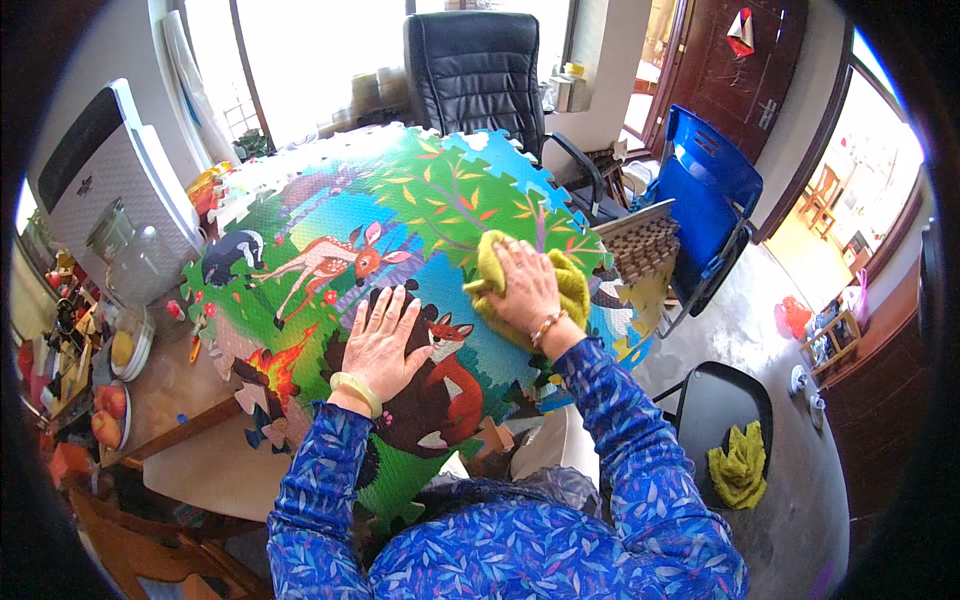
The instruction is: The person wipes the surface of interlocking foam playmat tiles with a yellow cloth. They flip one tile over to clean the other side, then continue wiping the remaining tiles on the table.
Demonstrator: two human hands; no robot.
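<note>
A large sheet of interlocking foam play mat tiles [450, 195], printed with a deer, a fox and trees, lies spread before me. My left hand [386, 341] rests flat on its printed surface beside the fox, fingers apart and holding nothing. To the right, my right hand [523, 289] is on a bunched yellow-green cloth [571, 289], pressing it against the mat, with one fold of it between thumb and fingers. A second yellow-green cloth [739, 466] lies on a black folding chair's seat [724, 397] at the lower right.
A wooden table [169, 397] at left bears glass jars [142, 262] and a bowl of fruit [111, 412]. A black office chair [476, 75] stands beyond the mat. At right are a stack of mat tiles [641, 244] and a blue folding chair [701, 195].
</note>
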